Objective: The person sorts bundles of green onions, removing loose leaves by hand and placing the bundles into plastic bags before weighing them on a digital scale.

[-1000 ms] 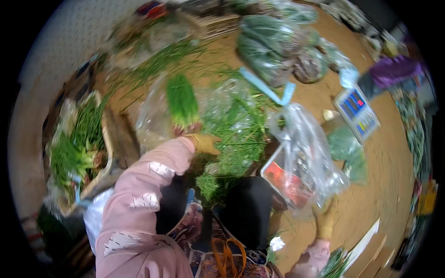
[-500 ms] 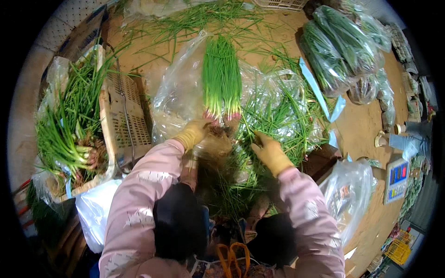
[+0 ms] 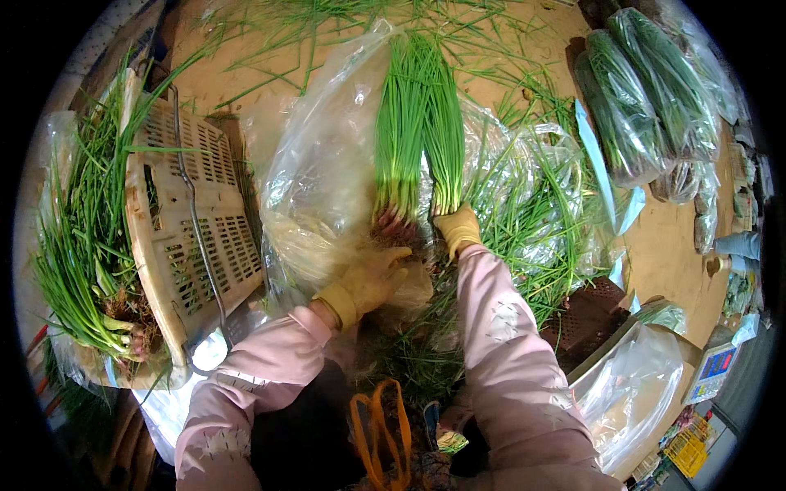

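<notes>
Two bundles of trimmed green onions with reddish bases lie side by side on a clear plastic bag (image 3: 307, 147). The left bundle of green onions (image 3: 401, 123) has its root ends toward me. My right hand (image 3: 457, 229), in a yellow glove, is closed round the base of the right bundle of green onions (image 3: 444, 139). My left hand (image 3: 366, 282), gloved too and slightly blurred, is just below the left bundle's roots, fingers apart, with nothing visible in it. Brownish plastic film lies beside and behind it.
At the left a beige crate (image 3: 188, 221) stands beside a heap of untrimmed green onions (image 3: 90, 245). Loose green stalks (image 3: 532, 221) cover the plastic at the right. Bagged bundles (image 3: 647, 98) lie far right, near a blue strip (image 3: 602, 164). A scale (image 3: 711, 372) is beyond.
My right hand has moved from the loose stalks up to the right bundle's base and closed on it. My left hand has drawn back from the roots. The view has shifted.
</notes>
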Available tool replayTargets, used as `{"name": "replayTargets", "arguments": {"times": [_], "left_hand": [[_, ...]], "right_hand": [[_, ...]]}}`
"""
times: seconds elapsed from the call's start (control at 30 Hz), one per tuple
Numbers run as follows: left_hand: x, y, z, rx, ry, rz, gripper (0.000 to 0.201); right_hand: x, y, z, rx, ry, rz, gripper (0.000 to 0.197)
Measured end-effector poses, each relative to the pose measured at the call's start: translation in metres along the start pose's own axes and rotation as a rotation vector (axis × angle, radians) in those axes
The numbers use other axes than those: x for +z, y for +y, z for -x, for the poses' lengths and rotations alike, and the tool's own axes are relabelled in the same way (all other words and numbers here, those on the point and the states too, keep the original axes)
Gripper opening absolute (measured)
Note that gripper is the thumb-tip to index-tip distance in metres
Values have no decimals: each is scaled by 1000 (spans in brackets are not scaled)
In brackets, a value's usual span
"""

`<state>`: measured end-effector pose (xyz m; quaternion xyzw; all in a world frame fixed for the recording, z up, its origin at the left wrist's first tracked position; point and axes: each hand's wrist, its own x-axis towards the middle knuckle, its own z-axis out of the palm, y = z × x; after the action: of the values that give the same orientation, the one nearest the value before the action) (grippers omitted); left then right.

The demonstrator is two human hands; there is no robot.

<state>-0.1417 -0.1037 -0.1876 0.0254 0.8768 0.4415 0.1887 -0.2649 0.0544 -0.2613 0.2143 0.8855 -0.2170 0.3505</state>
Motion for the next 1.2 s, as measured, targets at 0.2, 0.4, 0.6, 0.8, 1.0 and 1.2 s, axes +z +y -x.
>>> {"name": "replayTargets", "arguments": {"times": [0.2,0.4,0.6,0.8,1.0,1.2], "left_hand": [[-10,27,0,-99,-79,128,40],[3,7,4,15,-110,465,40],[-30,47,26,-64,-94,1023,28],[-37,2,18,-491,185,1321,26],[-49,3,19,-426,164,1464,44],[-50,18,20,-324,127,1486,44]], "right_hand": [[-18,75,-3,-44,-139,-503,41],[-30,53,111,-257,-651,-1466,23],[26,50,135,-685,-498,-919,20],[8,22,58,-279,72,-490,53],[19,-23,11,-123,41,-6,71],[-26,9,49,12,-353,-453,77]]}}
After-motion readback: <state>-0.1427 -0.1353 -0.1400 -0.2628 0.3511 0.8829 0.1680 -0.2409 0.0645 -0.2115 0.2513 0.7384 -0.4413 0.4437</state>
